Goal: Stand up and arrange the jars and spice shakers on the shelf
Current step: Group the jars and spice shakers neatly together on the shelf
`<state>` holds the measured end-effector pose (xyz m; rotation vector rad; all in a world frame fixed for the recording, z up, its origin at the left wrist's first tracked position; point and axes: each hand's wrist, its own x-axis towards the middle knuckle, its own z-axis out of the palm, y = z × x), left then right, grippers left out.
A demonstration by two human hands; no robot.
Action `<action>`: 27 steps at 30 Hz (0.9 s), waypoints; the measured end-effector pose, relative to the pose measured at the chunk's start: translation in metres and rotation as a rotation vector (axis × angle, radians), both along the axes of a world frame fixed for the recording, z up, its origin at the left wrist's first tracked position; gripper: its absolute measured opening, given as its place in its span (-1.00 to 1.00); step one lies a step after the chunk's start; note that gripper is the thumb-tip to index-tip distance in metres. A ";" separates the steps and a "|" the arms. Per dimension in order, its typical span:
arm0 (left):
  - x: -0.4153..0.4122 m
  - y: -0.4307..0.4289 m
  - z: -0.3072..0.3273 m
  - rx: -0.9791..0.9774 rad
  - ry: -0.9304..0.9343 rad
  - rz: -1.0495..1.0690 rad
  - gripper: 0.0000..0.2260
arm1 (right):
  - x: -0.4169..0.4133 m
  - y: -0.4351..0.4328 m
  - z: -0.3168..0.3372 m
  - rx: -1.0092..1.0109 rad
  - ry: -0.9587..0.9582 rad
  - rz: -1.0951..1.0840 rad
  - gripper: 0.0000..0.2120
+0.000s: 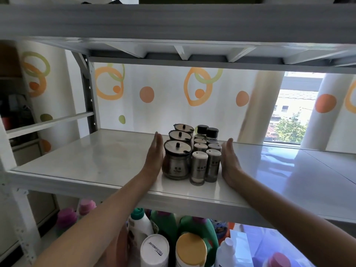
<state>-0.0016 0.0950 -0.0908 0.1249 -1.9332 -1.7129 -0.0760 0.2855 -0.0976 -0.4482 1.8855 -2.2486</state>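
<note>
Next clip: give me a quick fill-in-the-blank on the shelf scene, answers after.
The knob-lidded jars stand in a row of ____. The two bottles at the back wear ____ caps. The left hand lies flat beside the jars, the right hand beside the ____.
Answers: three; black; shakers.

The shelf (107, 162) is white and glossy, mirroring the window light. The jars (176, 159) have brushed metal bodies and clear lids; the spice shakers (199, 167) are brushed metal with matt pale tops.
</note>
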 end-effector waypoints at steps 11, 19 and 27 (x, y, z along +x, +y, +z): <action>0.008 0.019 -0.002 -1.232 0.527 0.059 -0.46 | 0.010 0.038 -0.012 0.586 1.137 -0.308 -0.55; 0.002 0.026 0.000 -1.219 0.494 0.124 -0.55 | 0.012 0.038 -0.011 0.631 1.169 -0.409 -0.57; 0.003 0.027 -0.003 -1.229 0.477 0.126 -0.54 | 0.013 0.035 -0.010 0.593 1.092 -0.374 -0.47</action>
